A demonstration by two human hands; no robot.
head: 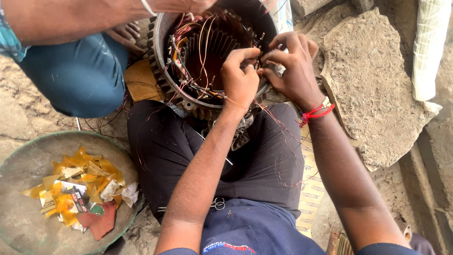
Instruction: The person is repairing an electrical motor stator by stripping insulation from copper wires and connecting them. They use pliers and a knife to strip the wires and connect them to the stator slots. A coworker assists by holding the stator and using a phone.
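left hand [239, 78] pinched on copper winding wire [257, 61] at motor stator [163, 71] rim, in lap | right hand [292, 63] fingertips closed on same strand | risk: thin wire snaps or kinks if tugged against slot edge

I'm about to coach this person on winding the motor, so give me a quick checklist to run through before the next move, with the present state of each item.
1. Both hands on the work: left hand and right hand pinch copper wires at the motor housing rim. Ok.
2. Housing steady: it rests against the lap. Ok.
3. Loose wire strands trail over the right thigh. Not ok.
4. Another person's arm reaches over the housing. Not ok.
5. Scissors lie on the lap, within reach. Ok.
6. Wire seated in its slot: hidden by fingers. Cannot tell.
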